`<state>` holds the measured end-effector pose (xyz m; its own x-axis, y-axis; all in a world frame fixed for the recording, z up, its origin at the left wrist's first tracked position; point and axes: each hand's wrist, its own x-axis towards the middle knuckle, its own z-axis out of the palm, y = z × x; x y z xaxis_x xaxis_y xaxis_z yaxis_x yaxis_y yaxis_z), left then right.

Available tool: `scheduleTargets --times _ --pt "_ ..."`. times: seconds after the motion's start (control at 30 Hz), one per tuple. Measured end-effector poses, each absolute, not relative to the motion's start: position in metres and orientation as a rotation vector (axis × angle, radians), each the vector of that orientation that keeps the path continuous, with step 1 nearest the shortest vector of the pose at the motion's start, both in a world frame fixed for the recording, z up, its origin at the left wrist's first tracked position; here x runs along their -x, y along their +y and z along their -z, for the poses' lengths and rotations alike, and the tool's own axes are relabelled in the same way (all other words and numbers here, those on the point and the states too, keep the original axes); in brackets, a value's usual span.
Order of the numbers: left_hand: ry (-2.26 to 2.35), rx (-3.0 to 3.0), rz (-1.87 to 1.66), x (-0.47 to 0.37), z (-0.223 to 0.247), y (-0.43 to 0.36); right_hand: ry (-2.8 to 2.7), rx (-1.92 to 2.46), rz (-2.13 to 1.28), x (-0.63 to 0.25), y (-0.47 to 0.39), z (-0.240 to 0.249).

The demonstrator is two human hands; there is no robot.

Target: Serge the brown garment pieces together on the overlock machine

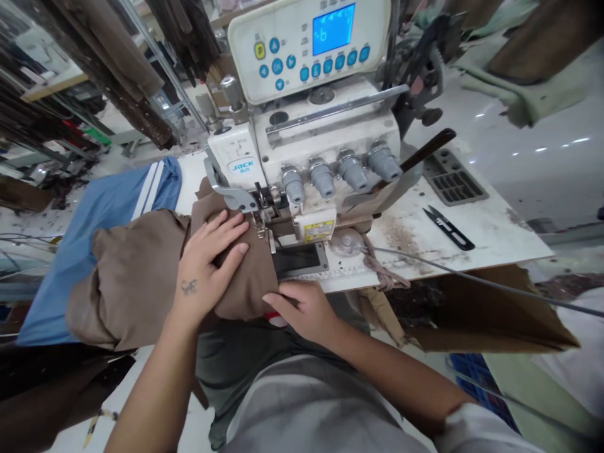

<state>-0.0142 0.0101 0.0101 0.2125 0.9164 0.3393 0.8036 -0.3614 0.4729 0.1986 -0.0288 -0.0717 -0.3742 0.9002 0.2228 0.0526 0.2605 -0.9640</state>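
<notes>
Brown fabric [136, 270] lies across the left of the sewing table, its right part beside the needle area of a white sewing machine [330, 119]. My left hand [207, 264] rests flat on the fabric with its fingers spread, just left of the presser foot [259, 226]. At the fabric's near right corner, my right hand [302, 308] pinches the edge between thumb and fingers. A bit of red shows under that edge.
Blue cloth with white stripes [99, 214] lies under the brown fabric. Black thread snips [448, 228] and a grey tray [455, 176] are on the table's right. A cardboard box [500, 314] stands below the right edge. Garments hang at the upper left.
</notes>
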Motion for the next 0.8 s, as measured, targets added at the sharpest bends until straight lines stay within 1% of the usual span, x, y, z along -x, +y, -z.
scheduleTargets --times 0.1,0.27,0.33,0.4,0.47,0.5,0.57,0.63,0.67,0.8 --pt "1.651 -2.261 -0.855 0.024 -0.014 0.029 -1.632 0.884 -1.219 -0.196 -0.03 0.07" --pt "1.637 -2.248 -0.88 0.034 -0.015 0.071 -1.459 0.894 -1.333 -0.191 -0.018 0.061" --pt "1.768 -2.278 -1.014 0.032 -0.017 0.072 -1.393 0.88 -1.384 -0.19 -0.015 0.058" --pt "1.878 -2.357 -1.239 0.026 -0.02 0.055 -1.354 0.881 -1.409 -0.19 -0.015 0.056" --pt "1.814 -2.411 -1.396 0.016 -0.022 0.025 -1.344 0.894 -1.411 -0.191 -0.017 0.055" --pt "1.741 -2.419 -1.387 0.01 -0.021 0.008 -1.351 0.899 -1.41 -0.192 -0.018 0.055" --pt "1.66 -2.445 -1.205 0.0 -0.017 -0.02 -1.373 0.901 -1.41 -0.194 -0.021 0.055" --pt "1.695 -2.486 -0.977 -0.008 -0.011 -0.036 -1.396 0.906 -1.405 -0.194 -0.023 0.057" --pt "1.735 -2.494 -0.916 -0.011 -0.007 -0.038 -1.393 0.909 -1.414 -0.194 -0.023 0.058" --pt "1.791 -2.375 -0.963 -0.01 0.001 -0.022 -1.23 0.877 -1.541 -0.188 -0.017 0.06"
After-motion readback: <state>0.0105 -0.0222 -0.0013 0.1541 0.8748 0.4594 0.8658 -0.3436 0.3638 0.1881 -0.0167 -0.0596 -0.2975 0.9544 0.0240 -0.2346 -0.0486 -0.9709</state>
